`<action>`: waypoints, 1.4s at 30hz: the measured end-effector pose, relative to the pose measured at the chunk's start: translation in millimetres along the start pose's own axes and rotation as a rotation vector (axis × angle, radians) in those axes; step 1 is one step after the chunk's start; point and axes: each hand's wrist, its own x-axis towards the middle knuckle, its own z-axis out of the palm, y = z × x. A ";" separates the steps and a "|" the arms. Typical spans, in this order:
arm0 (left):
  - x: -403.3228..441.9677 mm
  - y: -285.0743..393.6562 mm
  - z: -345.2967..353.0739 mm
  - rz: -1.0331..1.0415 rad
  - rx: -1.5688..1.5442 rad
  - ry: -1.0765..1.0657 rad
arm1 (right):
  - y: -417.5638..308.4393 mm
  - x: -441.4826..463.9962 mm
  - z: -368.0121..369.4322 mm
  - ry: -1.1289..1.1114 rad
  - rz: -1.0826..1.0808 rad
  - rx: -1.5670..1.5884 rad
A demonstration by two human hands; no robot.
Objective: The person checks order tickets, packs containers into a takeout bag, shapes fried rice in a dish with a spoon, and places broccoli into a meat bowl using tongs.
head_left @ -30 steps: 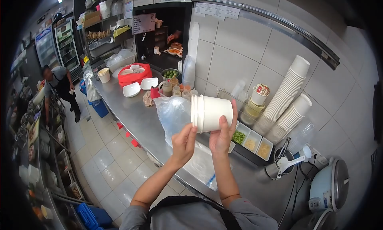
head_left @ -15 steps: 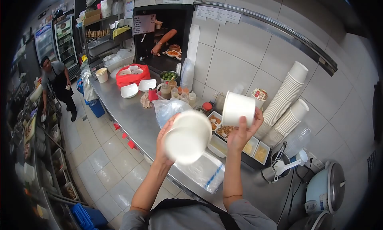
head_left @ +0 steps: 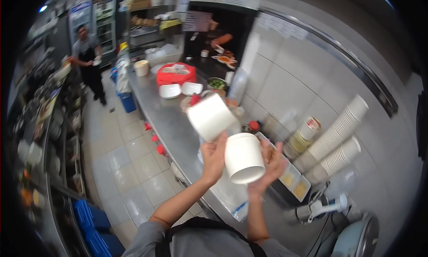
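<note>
Two white paper tubs are up in front of me, over the edge of the steel counter. My left hand grips the upper, tilted tub near its lower end. My right hand is at the right side of the lower tub, partly behind it, with some fingers spread off its wall. That tub's open end tips down toward me. The two tubs overlap in view, and I cannot tell whether they touch. Below them on the counter lies clear plastic wrapping with a blue stripe.
Tall stacks of paper cups lean at the wall, beside food trays. A red bag and white bowls sit further along. A rice cooker is at lower right. A co-worker stands in the aisle.
My view has turned left. The left tub has tipped and now sits above the other. The right tub has come down beside my left hand, its open end lower, and my right fingers have spread.
</note>
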 end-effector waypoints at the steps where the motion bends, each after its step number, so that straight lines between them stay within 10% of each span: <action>1: -1.9 -3.2 5.6 0.081 0.055 0.024 | 2.0 -12.2 4.5 -0.008 -0.059 -0.085; 11: -1.1 25.2 39.2 0.115 -0.099 -0.359 | -6.8 79.8 -76.5 0.592 -0.207 -0.336; 16: -4.0 49.4 -16.1 0.032 -0.012 -0.260 | -14.9 244.1 -227.1 0.663 -0.425 -1.061; 26: -68.6 18.2 -125.9 -0.175 0.606 -0.023 | 92.1 388.7 -425.6 0.118 0.697 -1.749; 30: -95.1 17.2 -147.7 -0.207 0.706 0.155 | 33.1 321.9 -375.2 0.481 0.189 -1.685; 31: -101.5 16.0 -157.8 -0.227 0.708 0.181 | 33.8 303.3 -402.2 0.574 0.224 -1.778; 33: -115.0 15.6 -169.5 -0.266 0.699 0.265 | 15.8 261.1 -426.3 0.262 1.064 -1.998; 42: -132.5 22.2 -172.7 -0.154 0.612 0.276 | 14.1 191.2 -445.5 0.404 0.700 -1.939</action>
